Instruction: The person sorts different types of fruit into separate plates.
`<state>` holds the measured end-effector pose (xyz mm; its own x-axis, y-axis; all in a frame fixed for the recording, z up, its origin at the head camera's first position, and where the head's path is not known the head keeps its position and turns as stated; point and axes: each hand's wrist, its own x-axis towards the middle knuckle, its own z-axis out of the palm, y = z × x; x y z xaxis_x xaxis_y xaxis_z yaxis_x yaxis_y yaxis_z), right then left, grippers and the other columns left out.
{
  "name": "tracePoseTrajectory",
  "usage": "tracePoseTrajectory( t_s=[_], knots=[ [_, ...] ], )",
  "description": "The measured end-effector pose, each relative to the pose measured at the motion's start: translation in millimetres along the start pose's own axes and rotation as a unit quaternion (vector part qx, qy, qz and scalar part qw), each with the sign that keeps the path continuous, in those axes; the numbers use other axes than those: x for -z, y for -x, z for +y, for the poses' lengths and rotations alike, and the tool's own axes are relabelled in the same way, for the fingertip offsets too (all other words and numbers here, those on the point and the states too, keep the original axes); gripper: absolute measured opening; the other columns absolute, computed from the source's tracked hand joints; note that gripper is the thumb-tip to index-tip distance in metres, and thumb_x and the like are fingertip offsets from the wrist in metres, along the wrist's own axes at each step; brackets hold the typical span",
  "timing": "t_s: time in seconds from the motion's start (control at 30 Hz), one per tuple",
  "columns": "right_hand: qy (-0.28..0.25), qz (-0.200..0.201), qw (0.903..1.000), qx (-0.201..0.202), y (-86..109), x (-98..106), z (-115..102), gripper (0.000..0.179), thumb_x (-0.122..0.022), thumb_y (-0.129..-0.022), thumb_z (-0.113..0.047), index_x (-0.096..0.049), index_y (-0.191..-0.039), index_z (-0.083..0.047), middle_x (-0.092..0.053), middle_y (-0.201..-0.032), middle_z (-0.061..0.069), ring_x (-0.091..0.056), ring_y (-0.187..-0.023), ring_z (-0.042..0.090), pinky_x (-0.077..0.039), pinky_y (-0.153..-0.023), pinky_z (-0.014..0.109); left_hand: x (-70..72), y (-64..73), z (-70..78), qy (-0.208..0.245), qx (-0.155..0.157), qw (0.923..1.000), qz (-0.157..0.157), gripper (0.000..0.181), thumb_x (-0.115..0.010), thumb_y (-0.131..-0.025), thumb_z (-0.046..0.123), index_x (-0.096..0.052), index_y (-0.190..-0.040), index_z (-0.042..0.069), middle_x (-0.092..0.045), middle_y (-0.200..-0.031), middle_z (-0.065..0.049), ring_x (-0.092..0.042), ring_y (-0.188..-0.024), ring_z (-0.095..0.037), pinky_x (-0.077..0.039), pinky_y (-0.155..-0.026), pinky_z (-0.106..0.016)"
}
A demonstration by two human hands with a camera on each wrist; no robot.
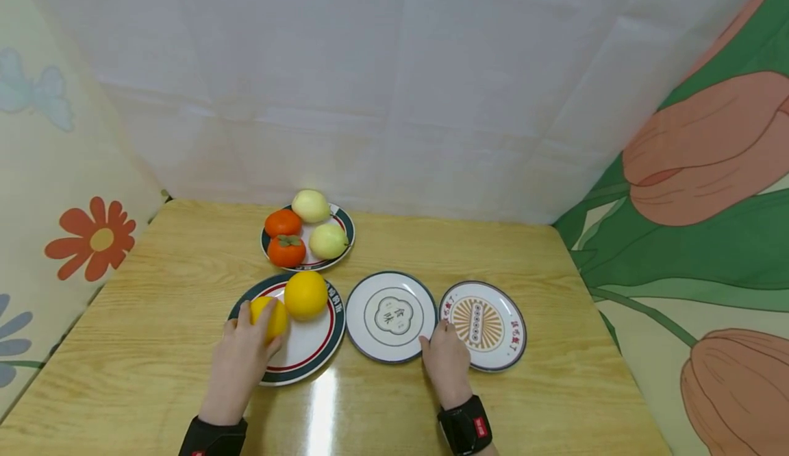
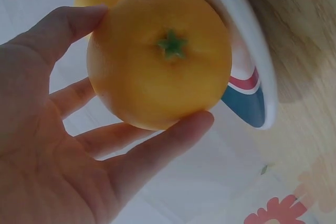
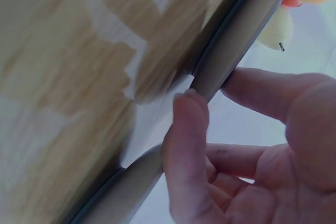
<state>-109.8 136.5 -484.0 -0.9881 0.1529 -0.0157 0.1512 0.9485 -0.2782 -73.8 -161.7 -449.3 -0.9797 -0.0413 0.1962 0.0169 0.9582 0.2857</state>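
Observation:
My left hand [image 1: 242, 357] grips a yellow-orange orange [image 2: 163, 61] with thumb and fingers, at the left side of a large dark-rimmed plate [image 1: 302, 372]. The fruit's green star-shaped stem end faces the left wrist camera. A second orange [image 1: 305, 296] sits beside it on that plate. Over the meeting rims of two smaller white plates, the middle plate [image 1: 370, 305] and the right plate [image 1: 508, 319], rests my right hand [image 1: 446, 360]. Its loosely bent fingers touch the rims in the right wrist view, with nothing seen held between them.
Behind the large plate stands another dark-rimmed plate [image 1: 339, 220] bearing two persimmons [image 1: 286, 251] and two pale pears [image 1: 329, 242]. All plates rest on a wooden table [image 1: 382, 408]. A white cloth [image 1: 308, 86] hangs at the back, with flower-patterned sheets [image 1: 709, 271] at the sides.

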Motion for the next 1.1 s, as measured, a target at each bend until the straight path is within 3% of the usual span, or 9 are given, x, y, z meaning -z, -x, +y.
tracePoseTrajectory(
  t_s=[0.13, 0.33, 0.53, 0.67, 0.8, 0.97, 1.1],
  knots=[
    [0.007, 0.019, 0.9996, 0.021, 0.6, -1, 0, 0.053, -0.074, -0.081, -0.025, -0.059, -0.115, 0.014, -0.065, -0.105, 0.025, -0.067, -0.073, 0.03, -0.054, -0.055, 0.035, 0.3, -2.4, -0.5, -0.005, -0.003, 1.0, 0.001, 0.062, -0.077, -0.079, 0.023, -0.051, -0.13, 0.002, -0.041, -0.126, -0.042, -0.052, -0.087, -0.056, -0.053, -0.06, -0.059],
    [0.003, -0.005, 0.9997, 0.022, 0.8, 0, -1, 0.055, -0.073, -0.082, -0.023, -0.056, -0.118, 0.015, -0.062, -0.114, 0.029, -0.068, -0.087, 0.034, -0.058, -0.067, 0.037, 4.6, -7.4, -2.6, -0.012, -0.007, 0.9996, -0.023, 0.062, -0.074, -0.08, 0.025, -0.05, -0.132, 0.001, -0.042, -0.126, -0.042, -0.046, -0.105, -0.062, -0.05, -0.073, -0.066],
    [-0.005, -0.011, 0.9997, 0.021, 2.2, 0, -2, 0.055, -0.074, -0.082, -0.022, -0.056, -0.117, 0.016, -0.062, -0.113, 0.028, -0.067, -0.091, 0.035, -0.058, -0.069, 0.038, 20.0, -26.2, -2.8, -0.01, -0.033, 0.9993, -0.013, 0.061, -0.071, -0.083, 0.029, -0.049, -0.133, 0.001, -0.046, -0.128, -0.039, -0.047, -0.108, -0.062, -0.048, -0.077, -0.068],
    [-0.004, -0.002, 0.9997, 0.024, 2.4, 0, -3, 0.054, -0.074, -0.081, -0.022, -0.057, -0.116, 0.016, -0.063, -0.111, 0.028, -0.067, -0.089, 0.034, -0.058, -0.069, 0.037, 32.1, -53.0, -1.1, -0.001, -0.055, 0.9984, -0.015, 0.061, -0.068, -0.086, 0.029, -0.046, -0.135, 0.0, -0.042, -0.133, -0.039, -0.043, -0.114, -0.061, -0.044, -0.085, -0.069],
    [-0.004, 0.001, 0.9997, 0.024, 2.9, 1, -3, 0.055, -0.074, -0.081, -0.022, -0.056, -0.117, 0.016, -0.063, -0.111, 0.028, -0.067, -0.088, 0.034, -0.057, -0.069, 0.037, 38.8, -89.5, 0.9, 0.01, -0.069, 0.9963, -0.051, 0.062, -0.064, -0.09, 0.032, -0.042, -0.137, -0.001, -0.039, -0.137, -0.036, -0.041, -0.117, -0.059, -0.042, -0.089, -0.069],
    [-0.002, 0.004, 0.9998, 0.021, 3.2, 0, -3, 0.054, -0.074, -0.081, -0.021, -0.056, -0.117, 0.016, -0.063, -0.111, 0.028, -0.068, -0.086, 0.034, -0.057, -0.068, 0.038, 35.9, -134.4, 0.9, 0.007, -0.095, 0.9913, -0.091, 0.055, -0.062, -0.091, 0.029, -0.045, -0.132, -0.003, -0.046, -0.129, -0.032, -0.046, -0.113, -0.052, -0.043, -0.094, -0.063],
    [-0.009, -0.006, 0.9998, 0.014, 1.5, 1, -2, 0.054, -0.073, -0.082, -0.022, -0.056, -0.118, 0.014, -0.062, -0.113, 0.028, -0.067, -0.089, 0.033, -0.058, -0.07, 0.038, 27.1, -160.1, 0.2, -0.002, -0.101, 0.9865, -0.129, 0.051, -0.063, -0.09, 0.025, -0.047, -0.129, -0.003, -0.05, -0.12, -0.028, -0.048, -0.108, -0.046, -0.042, -0.097, -0.058]
  ],
)
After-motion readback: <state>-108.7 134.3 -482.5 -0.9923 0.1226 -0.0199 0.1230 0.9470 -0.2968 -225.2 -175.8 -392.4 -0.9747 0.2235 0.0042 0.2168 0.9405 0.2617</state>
